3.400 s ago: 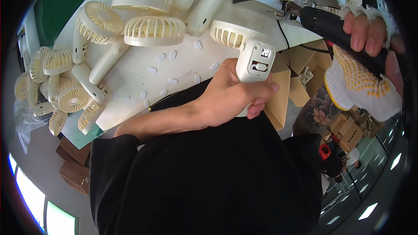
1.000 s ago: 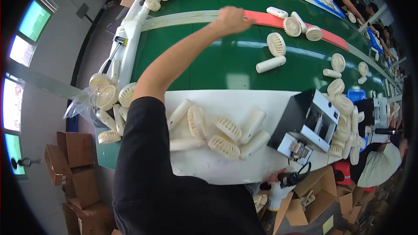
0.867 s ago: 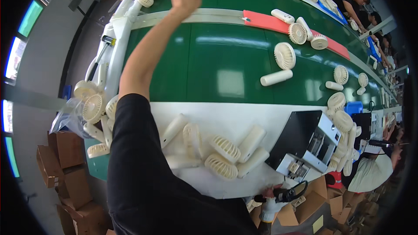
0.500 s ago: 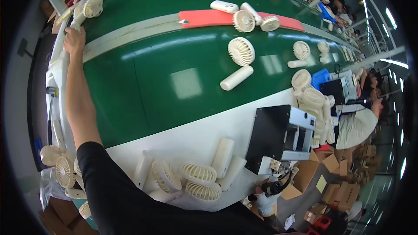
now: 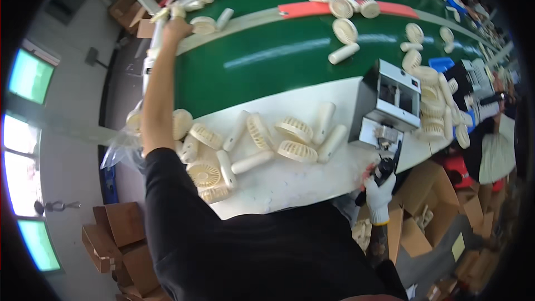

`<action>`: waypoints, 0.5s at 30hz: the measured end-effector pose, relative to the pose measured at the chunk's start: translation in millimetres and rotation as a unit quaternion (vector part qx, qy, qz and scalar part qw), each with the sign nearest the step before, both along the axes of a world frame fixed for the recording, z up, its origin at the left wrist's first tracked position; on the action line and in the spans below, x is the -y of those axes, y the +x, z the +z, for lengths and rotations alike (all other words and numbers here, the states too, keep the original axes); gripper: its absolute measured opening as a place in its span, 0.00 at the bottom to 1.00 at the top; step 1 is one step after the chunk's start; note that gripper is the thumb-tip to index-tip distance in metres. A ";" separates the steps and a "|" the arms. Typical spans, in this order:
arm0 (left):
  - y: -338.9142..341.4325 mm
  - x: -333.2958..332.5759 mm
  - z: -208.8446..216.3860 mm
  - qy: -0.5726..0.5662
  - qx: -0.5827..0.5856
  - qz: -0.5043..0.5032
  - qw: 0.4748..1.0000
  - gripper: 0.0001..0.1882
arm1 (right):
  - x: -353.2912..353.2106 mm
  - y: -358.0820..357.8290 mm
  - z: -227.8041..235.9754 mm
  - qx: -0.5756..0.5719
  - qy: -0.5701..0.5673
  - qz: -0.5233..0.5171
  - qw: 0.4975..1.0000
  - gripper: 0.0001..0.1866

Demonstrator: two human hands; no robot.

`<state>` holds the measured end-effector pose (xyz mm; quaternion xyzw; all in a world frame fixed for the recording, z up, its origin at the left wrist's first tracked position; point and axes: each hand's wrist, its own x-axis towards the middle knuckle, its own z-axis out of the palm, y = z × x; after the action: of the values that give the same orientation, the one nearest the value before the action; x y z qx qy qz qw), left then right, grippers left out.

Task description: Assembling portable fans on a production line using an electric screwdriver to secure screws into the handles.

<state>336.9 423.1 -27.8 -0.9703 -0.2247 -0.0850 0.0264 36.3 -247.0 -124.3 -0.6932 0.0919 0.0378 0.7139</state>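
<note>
At the far left end of the green conveyor belt, my left hand (image 5: 177, 29) reaches out with its fingers closed around a small cream fan part (image 5: 177, 11), which is partly hidden. Just right of it on the belt lies a cream handheld fan (image 5: 204, 25), with a white handle piece (image 5: 224, 19) beside it. My right hand (image 5: 380, 194), in a white glove, is closed on a black electric screwdriver (image 5: 383, 170) in front of a black and silver screw feeder (image 5: 397, 97). The screwdriver's tip is not clear to see.
Several cream fans (image 5: 295, 129) and handles lie on the white table (image 5: 290, 187) before me. More fan parts (image 5: 432, 97) are heaped beyond the feeder. A red strip (image 5: 390, 8) runs along the belt's middle. An open cardboard box (image 5: 421, 220) stands at the right, near a person's pale clothing (image 5: 496, 147).
The view has swung left, showing windows and more table. My left hand held a fan's handle at the belt's end; now a smaller part shows at its fingers. My right hand shows more fully.
</note>
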 end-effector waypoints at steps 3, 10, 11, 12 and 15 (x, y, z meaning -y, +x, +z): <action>-1.8 15.6 -30.0 -0.035 0.031 0.053 0.997 0.54 | 7.7 -10.1 -32.8 0.058 0.001 -0.065 0.996 0.25; 15.1 14.3 -60.8 -0.089 0.123 -0.326 0.933 0.41 | -10.7 -3.6 27.8 0.019 -0.065 -0.004 0.998 0.18; 20.3 55.5 -45.8 -0.110 0.036 -0.246 0.962 0.33 | -9.6 1.6 30.9 0.016 -0.113 0.022 0.993 0.18; 30.6 67.8 -43.4 -0.051 0.004 -0.308 0.950 0.29 | -8.0 6.8 34.5 -0.005 -0.097 0.046 0.994 0.17; 44.6 142.8 -14.7 -0.090 0.023 -0.394 0.915 0.25 | -9.2 11.2 52.5 -0.050 -0.024 0.089 0.994 0.16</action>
<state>381.5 280.3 -42.5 -0.9763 0.1681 -0.0907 -0.1016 47.6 -237.8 -71.7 -0.7127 0.0663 0.1335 0.6855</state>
